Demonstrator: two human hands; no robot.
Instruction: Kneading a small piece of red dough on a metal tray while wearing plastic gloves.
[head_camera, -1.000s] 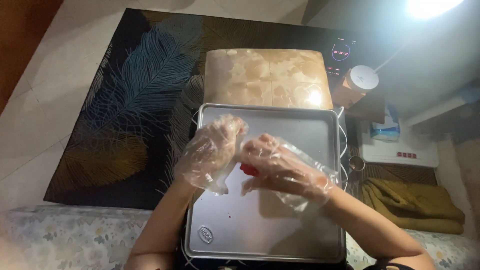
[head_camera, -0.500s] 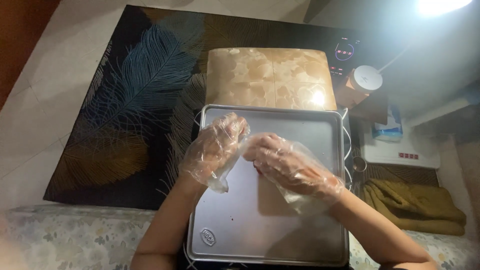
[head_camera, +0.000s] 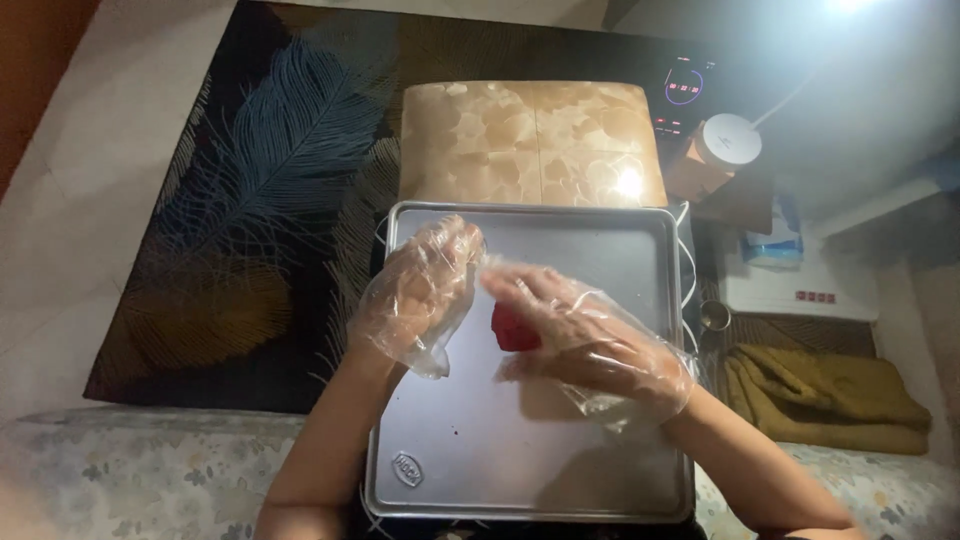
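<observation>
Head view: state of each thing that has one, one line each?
left hand: in a clear plastic glove, over the tray, holding nothing visible
right hand: gloved, fingers closed on the red piece
red piece: partly hidden under the right hand
metal tray: flat, almost bare
rug: spread flat

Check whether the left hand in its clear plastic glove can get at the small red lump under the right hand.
Probably yes: the left hand hovers just beside the small red lump, whose left side shows bare; the right hand covers only its right part, above the silver metal baking tray.
</observation>
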